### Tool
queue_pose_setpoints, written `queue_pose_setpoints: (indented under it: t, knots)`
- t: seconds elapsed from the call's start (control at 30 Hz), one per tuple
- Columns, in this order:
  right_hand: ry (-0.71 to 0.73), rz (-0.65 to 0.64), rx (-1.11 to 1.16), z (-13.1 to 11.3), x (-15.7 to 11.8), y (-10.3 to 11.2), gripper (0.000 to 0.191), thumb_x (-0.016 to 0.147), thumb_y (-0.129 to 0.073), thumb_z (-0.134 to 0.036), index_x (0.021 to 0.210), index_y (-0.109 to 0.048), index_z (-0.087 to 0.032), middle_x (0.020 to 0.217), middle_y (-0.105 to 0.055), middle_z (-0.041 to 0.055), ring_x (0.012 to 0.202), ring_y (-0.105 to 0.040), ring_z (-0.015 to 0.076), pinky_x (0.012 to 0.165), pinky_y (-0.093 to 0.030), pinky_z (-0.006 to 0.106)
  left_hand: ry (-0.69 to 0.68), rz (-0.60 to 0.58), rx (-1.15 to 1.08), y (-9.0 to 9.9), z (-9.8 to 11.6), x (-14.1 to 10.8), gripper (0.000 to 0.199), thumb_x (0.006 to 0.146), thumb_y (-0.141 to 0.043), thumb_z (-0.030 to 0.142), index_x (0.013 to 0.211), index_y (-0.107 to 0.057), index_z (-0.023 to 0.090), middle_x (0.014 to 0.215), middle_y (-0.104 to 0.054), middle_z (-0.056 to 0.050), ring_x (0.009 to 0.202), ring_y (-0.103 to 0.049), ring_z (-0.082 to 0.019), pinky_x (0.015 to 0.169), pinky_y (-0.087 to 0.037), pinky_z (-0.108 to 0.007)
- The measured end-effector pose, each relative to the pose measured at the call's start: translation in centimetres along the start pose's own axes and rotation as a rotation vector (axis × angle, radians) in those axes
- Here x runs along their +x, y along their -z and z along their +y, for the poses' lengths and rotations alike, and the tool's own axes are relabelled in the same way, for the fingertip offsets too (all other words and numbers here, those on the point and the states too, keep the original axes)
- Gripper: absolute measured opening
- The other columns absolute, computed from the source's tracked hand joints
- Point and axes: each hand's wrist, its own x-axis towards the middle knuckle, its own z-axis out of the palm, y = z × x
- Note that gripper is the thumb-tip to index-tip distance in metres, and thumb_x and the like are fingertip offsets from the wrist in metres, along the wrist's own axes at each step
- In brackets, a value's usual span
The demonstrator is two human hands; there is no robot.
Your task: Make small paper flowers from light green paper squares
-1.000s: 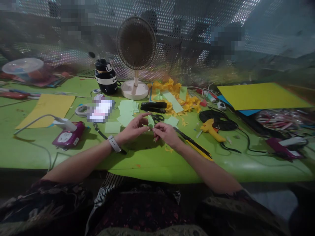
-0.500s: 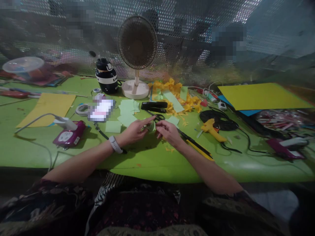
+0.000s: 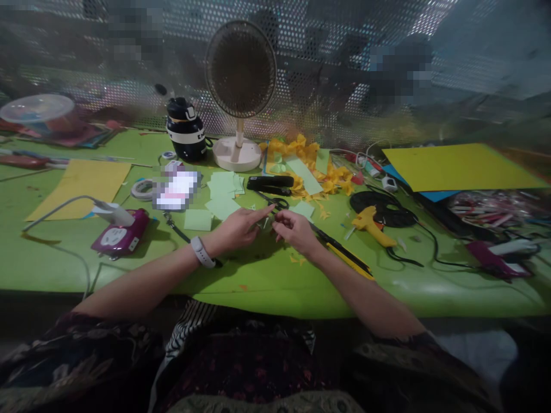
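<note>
Far left of the green table [image 3: 258, 287]: a flat yellow card sheet [image 3: 81, 186], matte, then a glossy magenta power strip [image 3: 120, 235] with a white plug and cable. Near it, a roll of tape [image 3: 141, 189] and loose pale green paper squares [image 3: 221, 192], thin and crisp-edged.

Centre: the left hand [image 3: 239, 226], a white band at its wrist, meets the right hand [image 3: 295, 229] just above the tabletop. Both are narrowly pinched, fingertips together on a small pale green paper piece [image 3: 266, 221], which is mostly hidden between them; its shape cannot be told. By the look of it, the step in hand is folding or rolling this scrap. The next move seems to call for a fine fingertip grip and a steady, even crease, as the paper looks light and easily crushed.

Just behind the hands lie black-handled scissors [image 3: 275, 202] and a black stapler [image 3: 270, 184]. Behind those stands a round mesh-faced desk fan [image 3: 240, 80].

Right: crumpled yellow paper trimmings [image 3: 318, 169], a yellow glue gun [image 3: 371, 223] with a coiled black cord, a large yellow sheet [image 3: 460, 166].
</note>
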Motion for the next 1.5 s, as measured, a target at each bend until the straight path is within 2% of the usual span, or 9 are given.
queue_pose_setpoints:
  t: [0.3,0.43,0.6,0.7,0.8,0.97,1.13,1.3,1.5]
  knots:
    - [-0.006,0.022,0.071,-0.4,0.1,-0.2,0.007,0.081,-0.066,-0.023,0.084,-0.064,-0.018,0.072,-0.067,0.0006,0.057,-0.062,0.0126,0.053,-0.056,0.028,-0.073,0.091,-0.145,0.2,0.2,0.0,0.062,0.088,-0.053,0.013,0.148,-0.048,0.028,0.121,-0.074,-0.008,0.101,-0.069,-0.023,0.094,-0.054,-0.045]
    - [-0.034,0.017,0.208,-0.8,0.0,0.1,0.013,0.082,-0.069,-0.029,0.084,-0.062,-0.018,0.069,-0.068,0.0002,0.052,-0.060,0.0102,0.052,-0.055,0.025,0.024,0.188,-0.356,0.5,0.4,0.2,0.061,0.088,-0.057,0.015,0.148,-0.047,0.022,0.128,-0.069,-0.013,0.117,-0.065,-0.024,0.097,-0.053,-0.043]
    - [-0.050,0.011,0.226,-0.6,0.1,0.1,0.020,0.084,-0.071,-0.034,0.089,-0.060,-0.019,0.072,-0.068,0.0016,0.054,-0.059,0.0110,0.053,-0.055,0.027,0.228,0.175,-0.589,0.4,0.4,0.3,0.050,0.087,-0.061,0.018,0.137,-0.054,0.015,0.096,-0.070,-0.007,0.073,-0.063,-0.013,0.063,-0.048,-0.025]
    - [0.065,0.130,0.145,0.1,0.3,-0.2,0.025,0.082,-0.073,-0.034,0.096,-0.057,-0.021,0.082,-0.067,0.0022,0.065,-0.062,0.0138,0.060,-0.057,0.030,0.284,0.129,-0.720,0.4,0.5,0.4,0.047,0.087,-0.063,0.018,0.133,-0.056,0.015,0.075,-0.062,0.001,0.058,-0.052,-0.009,0.053,-0.037,-0.022]
    - [0.268,0.245,-0.007,0.6,0.3,-0.3,0.023,0.083,-0.071,-0.030,0.099,-0.057,-0.022,0.096,-0.066,0.0043,0.081,-0.064,0.0166,0.070,-0.059,0.033,0.323,0.104,-0.802,0.4,0.6,0.5,0.047,0.085,-0.064,0.016,0.132,-0.057,0.016,0.076,-0.065,0.001,0.063,-0.055,-0.011,0.057,-0.039,-0.022]
    - [0.496,0.241,-0.213,1.3,0.5,-0.1,0.012,0.088,-0.062,-0.020,0.100,-0.062,-0.024,0.114,-0.065,0.0080,0.104,-0.064,0.0219,0.080,-0.059,0.038,0.337,0.103,-0.861,0.4,0.6,0.5,0.041,0.084,-0.066,0.014,0.124,-0.061,0.017,0.079,-0.068,-0.001,0.067,-0.061,-0.012,0.061,-0.044,-0.024]
    - [0.602,0.255,-0.345,1.7,0.7,0.2,0.016,0.092,-0.062,-0.020,0.106,-0.068,-0.025,0.112,-0.068,0.0075,0.108,-0.065,0.0242,0.089,-0.058,0.046,0.328,0.104,-0.895,0.4,0.8,0.5,0.037,0.085,-0.068,0.016,0.120,-0.061,0.017,0.079,-0.068,0.000,0.062,-0.059,-0.011,0.059,-0.046,-0.024]
    - [0.655,0.340,-0.389,1.5,0.4,0.1,0.025,0.091,-0.063,-0.017,0.113,-0.070,-0.027,0.120,-0.067,0.0081,0.115,-0.064,0.0256,0.093,-0.057,0.048,0.339,0.133,-0.965,0.2,1.1,0.5,0.035,0.085,-0.069,0.016,0.120,-0.061,0.017,0.092,-0.072,-0.004,0.082,-0.068,-0.015,0.079,-0.056,-0.031]
    - [0.656,0.310,-0.387,1.6,0.4,0.1,0.021,0.093,-0.063,-0.019,0.107,-0.074,-0.029,0.117,-0.070,0.0057,0.114,-0.066,0.0244,0.098,-0.056,0.051,0.349,0.120,-1.040,-0.1,0.9,0.5,0.041,0.086,-0.071,0.016,0.125,-0.059,0.016,0.100,-0.074,-0.006,0.085,-0.070,-0.015,0.082,-0.058,-0.034]
